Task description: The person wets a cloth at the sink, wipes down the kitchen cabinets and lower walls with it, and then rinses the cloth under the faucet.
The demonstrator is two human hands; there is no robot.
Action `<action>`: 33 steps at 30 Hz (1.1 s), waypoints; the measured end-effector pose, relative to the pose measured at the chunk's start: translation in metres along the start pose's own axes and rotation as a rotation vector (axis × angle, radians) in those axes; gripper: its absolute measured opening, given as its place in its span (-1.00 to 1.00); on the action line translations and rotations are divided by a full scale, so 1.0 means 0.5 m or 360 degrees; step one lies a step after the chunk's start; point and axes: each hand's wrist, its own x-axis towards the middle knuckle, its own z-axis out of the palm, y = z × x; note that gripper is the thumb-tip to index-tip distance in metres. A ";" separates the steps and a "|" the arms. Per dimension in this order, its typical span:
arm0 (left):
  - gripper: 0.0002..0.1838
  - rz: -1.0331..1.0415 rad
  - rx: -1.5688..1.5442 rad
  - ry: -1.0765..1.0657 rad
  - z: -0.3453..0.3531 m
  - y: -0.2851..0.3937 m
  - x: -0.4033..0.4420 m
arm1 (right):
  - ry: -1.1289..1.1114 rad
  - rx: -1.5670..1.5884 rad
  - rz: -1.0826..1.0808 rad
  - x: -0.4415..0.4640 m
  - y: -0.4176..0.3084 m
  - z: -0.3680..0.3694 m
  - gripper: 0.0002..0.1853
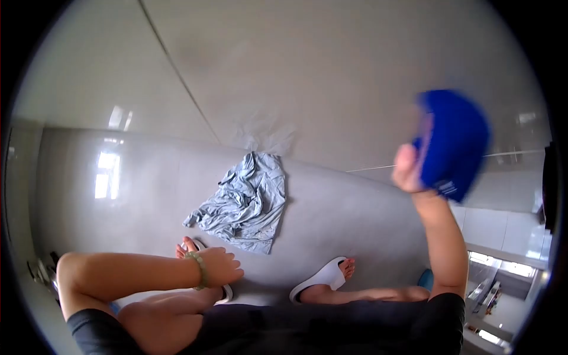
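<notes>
Blue cloth [455, 145] was pinched aloft by the right hand [406, 168], above the crumpled grey fabric [248, 204] on the floor [343, 219]; the left hand [222, 267] was held loosely curled. Firm, even tension was needed.

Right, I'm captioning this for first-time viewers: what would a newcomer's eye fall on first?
Probably the vivid blue thing, seemingly a cap, held up in the right hand at the picture's right. Next, the crumpled pale blue-grey cloth spread on the shiny grey floor, ahead of the feet. Then the beaded bracelet on the left wrist.
</notes>
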 end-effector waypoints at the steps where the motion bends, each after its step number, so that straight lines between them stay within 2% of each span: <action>1: -0.83 0.0002 0.0006 -0.0026 0.014 -0.002 0.000 | -0.0057 -0.0012 -0.0055 -0.054 -0.036 0.032 -0.51; 3: -0.84 0.0008 0.0027 -0.0073 0.041 -0.005 0.001 | -0.0233 0.0046 -0.0210 -0.153 -0.116 0.105 -0.47; 4: -0.85 0.0001 0.0052 -0.0087 0.057 -0.005 0.006 | -0.0391 0.0223 -0.0319 -0.179 -0.153 0.135 -0.45; 6: -0.86 -0.0023 0.0051 -0.0097 0.058 0.004 0.013 | -0.0932 0.0858 -0.0486 -0.192 -0.218 0.179 -0.57; 7: -0.86 -0.0039 0.0060 -0.0102 0.049 0.003 0.015 | -0.0933 0.1361 -0.0233 -0.283 -0.234 0.236 -0.49; 9: -0.88 -0.0013 0.0095 0.0010 0.034 0.000 0.019 | -0.0725 0.1838 -0.0120 -0.350 -0.263 0.299 -0.42; 10: -0.89 -0.0001 0.0110 0.0067 0.023 0.000 0.020 | -0.0894 0.1596 -0.0146 -0.322 -0.263 0.273 -0.42; 13: -0.90 -0.0120 0.0126 0.0012 -0.016 -0.006 0.022 | -0.0953 0.0613 -0.0552 -0.143 -0.224 0.171 -0.44; 15: -0.89 -0.0117 0.0194 -0.0022 -0.023 -0.025 0.017 | -0.0840 0.0236 -0.0624 -0.036 -0.172 0.098 -0.51; 17: -0.89 -0.0116 0.0220 -0.0026 -0.016 -0.042 0.009 | -0.0322 -0.0244 -0.0503 0.031 -0.126 0.060 -0.52; 19: -0.87 -0.0164 0.0173 -0.0178 -0.013 -0.052 0.013 | -0.0088 -0.0252 -0.0240 0.085 -0.093 0.020 -0.46; 21: -0.87 -0.0192 0.0142 -0.0291 -0.009 -0.057 0.013 | -0.0023 -0.0233 -0.0215 0.092 -0.078 0.021 -0.46; 22: -0.80 -0.0222 0.0009 -0.0304 -0.007 -0.060 0.013 | -0.0019 -0.0270 -0.0208 0.086 -0.088 0.031 -0.47; 23: -0.83 -0.0246 0.0045 -0.0291 -0.005 -0.055 0.010 | 0.0010 -0.0199 -0.0235 0.075 -0.101 0.052 -0.43; 26: -0.89 -0.0290 0.0132 -0.0266 0.012 -0.047 0.006 | -0.0279 -0.0152 -0.0492 -0.010 -0.172 0.128 -0.64; 31: -0.89 -0.0345 0.0104 -0.0210 0.051 -0.038 0.000 | -0.0847 0.0213 -0.0918 -0.089 -0.327 0.277 -0.56; 33: -0.89 -0.0328 0.0110 -0.0211 0.060 -0.028 0.001 | -0.0885 0.0188 -0.1053 -0.101 -0.364 0.311 -0.53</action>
